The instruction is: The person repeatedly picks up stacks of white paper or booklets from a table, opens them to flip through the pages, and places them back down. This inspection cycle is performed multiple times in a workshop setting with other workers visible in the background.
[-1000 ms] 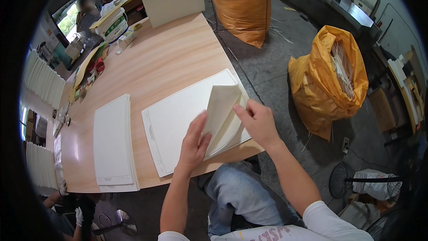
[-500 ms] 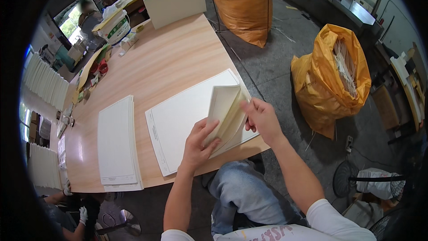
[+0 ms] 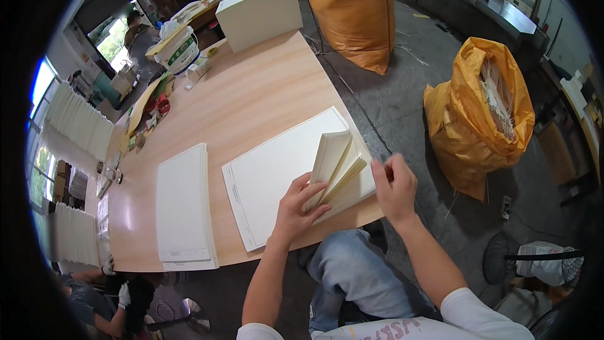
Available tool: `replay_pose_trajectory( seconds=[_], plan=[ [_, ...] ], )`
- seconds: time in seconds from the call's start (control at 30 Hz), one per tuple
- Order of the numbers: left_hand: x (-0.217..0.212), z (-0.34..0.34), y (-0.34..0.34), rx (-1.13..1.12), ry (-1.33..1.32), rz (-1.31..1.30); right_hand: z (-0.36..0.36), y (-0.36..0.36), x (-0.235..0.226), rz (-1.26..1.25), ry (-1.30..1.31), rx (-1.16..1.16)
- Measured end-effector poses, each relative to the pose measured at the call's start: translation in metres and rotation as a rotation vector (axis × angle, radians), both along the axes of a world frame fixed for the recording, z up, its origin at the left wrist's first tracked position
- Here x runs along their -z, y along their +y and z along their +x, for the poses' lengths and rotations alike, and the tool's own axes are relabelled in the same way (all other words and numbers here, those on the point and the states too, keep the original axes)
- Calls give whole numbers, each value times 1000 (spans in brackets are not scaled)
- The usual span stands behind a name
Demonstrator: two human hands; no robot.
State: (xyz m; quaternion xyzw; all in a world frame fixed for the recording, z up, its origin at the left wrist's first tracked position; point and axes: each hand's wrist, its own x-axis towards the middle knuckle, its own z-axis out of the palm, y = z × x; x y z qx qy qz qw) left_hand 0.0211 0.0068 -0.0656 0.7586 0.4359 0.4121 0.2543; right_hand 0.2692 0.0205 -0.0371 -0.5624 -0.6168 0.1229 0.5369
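I see the wooden counter (image 3: 251, 101) carrying a large cream sheet stack (image 3: 277, 170). On its near right corner my left hand (image 3: 296, 208) fingers grip a folded paper bundle (image 3: 336, 164); my right hand (image 3: 395, 186) hovers beside it, fingers loosely curled, empty.

Two orange sacks (image 3: 481, 113), white box (image 3: 259, 12), wooden table (image 3: 251, 94)
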Motion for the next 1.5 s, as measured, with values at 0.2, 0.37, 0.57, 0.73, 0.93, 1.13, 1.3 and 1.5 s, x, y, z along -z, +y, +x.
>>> replay_pose_trajectory(
  seconds=[0.2, 0.37, 0.57, 0.73, 0.93, 1.13, 1.3, 1.5],
  plan=[
    [-5, 7, -2, 88, 264, 162, -12, -20, 47, 104, -521, -513],
    [10, -19, -54, -283, 767, 288, -9, -20, 42, -459, -480, -719],
    [38, -118, -128, -966, 632, 286, -14, -26, 47, -386, -539, -671],
    [3, -36, -163, -710, 395, 328, -13, -25, 63, -188, -594, -610],
    [36, -33, -180, -591, -1331, -817, -15, -23, 64, -132, -534, -638],
    [19, -38, -146, -428, -1261, -908, -15, -24, 64, -195, -570, -659],
    [2, -55, -148, -510, -1148, -657, -13, -23, 55, -172, -640, -651],
    [-20, -164, -205, -681, -1209, -212, -22, -31, 45, -237, -717, -594]
  ],
)
